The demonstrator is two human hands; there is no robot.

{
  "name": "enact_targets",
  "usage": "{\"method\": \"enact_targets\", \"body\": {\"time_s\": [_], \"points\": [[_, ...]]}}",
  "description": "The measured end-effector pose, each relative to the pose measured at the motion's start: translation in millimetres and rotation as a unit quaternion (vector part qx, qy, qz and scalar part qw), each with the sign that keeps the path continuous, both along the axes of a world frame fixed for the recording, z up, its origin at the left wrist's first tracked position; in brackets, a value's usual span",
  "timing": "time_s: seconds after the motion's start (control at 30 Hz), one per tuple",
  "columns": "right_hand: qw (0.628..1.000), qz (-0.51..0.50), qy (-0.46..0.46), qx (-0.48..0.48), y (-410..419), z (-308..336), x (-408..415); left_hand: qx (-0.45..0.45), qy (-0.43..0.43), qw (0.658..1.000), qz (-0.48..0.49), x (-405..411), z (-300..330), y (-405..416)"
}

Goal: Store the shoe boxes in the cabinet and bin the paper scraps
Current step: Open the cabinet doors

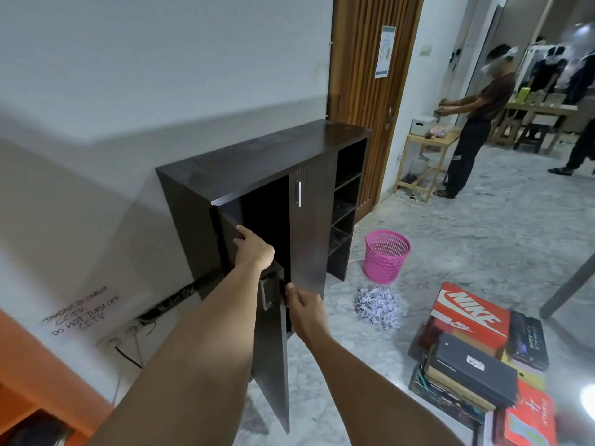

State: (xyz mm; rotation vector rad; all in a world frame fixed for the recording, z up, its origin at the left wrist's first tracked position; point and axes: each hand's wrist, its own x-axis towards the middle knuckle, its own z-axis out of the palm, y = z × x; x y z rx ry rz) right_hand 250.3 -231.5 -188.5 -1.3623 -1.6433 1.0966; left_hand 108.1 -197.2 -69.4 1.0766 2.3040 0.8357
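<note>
A dark brown cabinet [257, 156] stands against the white wall. Its left door [272, 365] is swung open toward me, and its right door [310, 226] is closed. My left hand [252, 249] grips the top edge of the open door. My right hand [304, 305] holds that door's front edge near the handle. The inside is dark. Several shoe boxes lie stacked on the floor at the lower right, among them an orange Nike box [467, 317] and a black box [473, 365]. A heap of paper scraps [376, 302] lies in front of a pink bin [386, 255].
Open shelves [346, 201] fill the cabinet's right end, beside a wooden door [370, 75]. A person [473, 123] stands at a small wooden table [425, 156] in the back. Wall sockets with cables [122, 336] sit low at left. A grey leg [570, 284] slants at right.
</note>
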Motion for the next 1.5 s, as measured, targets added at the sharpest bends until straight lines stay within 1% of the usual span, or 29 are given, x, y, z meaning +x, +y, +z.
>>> {"method": "enact_targets", "body": {"time_s": [0.13,0.2,0.3,0.37,0.47,0.57,0.67,0.77,1.0,1.13,1.27,1.37,1.5], "points": [[1.000,0.017,0.000,-0.021,9,-5,2,-0.029,0.048,0.998,-0.023,2,0,-3],[0.999,0.025,-0.004,-0.046,16,2,2,-0.044,0.120,0.991,-0.036,4,4,-4],[0.992,0.066,-0.009,-0.110,36,22,6,-0.069,0.248,0.964,-0.073,2,13,4],[0.989,0.093,-0.025,-0.116,53,38,8,-0.084,0.285,0.950,-0.098,-1,21,13],[0.990,0.093,-0.026,-0.099,84,56,12,-0.080,0.298,0.944,-0.115,-7,31,35],[0.995,0.061,-0.031,-0.069,125,67,11,-0.059,0.319,0.938,-0.125,-14,40,63],[0.997,0.050,-0.057,-0.034,172,76,7,-0.046,0.348,0.929,-0.117,-23,44,98],[0.996,0.049,-0.068,-0.015,222,87,-2,-0.038,0.360,0.925,-0.115,-32,42,146],[0.995,0.051,-0.089,-0.013,360,80,-33,-0.029,0.383,0.914,-0.130,-57,33,270],[0.994,0.057,-0.093,-0.023,424,72,-57,-0.031,0.393,0.906,-0.152,-75,26,330],[0.994,0.074,-0.074,-0.029,460,67,-82,-0.048,0.407,0.894,-0.180,-86,15,366],[0.992,0.104,-0.070,-0.028,466,58,-99,-0.045,0.415,0.893,-0.167,-89,3,372],[0.992,0.110,-0.057,-0.034,471,51,-107,-0.045,0.420,0.892,-0.163,-90,1,375]]}}
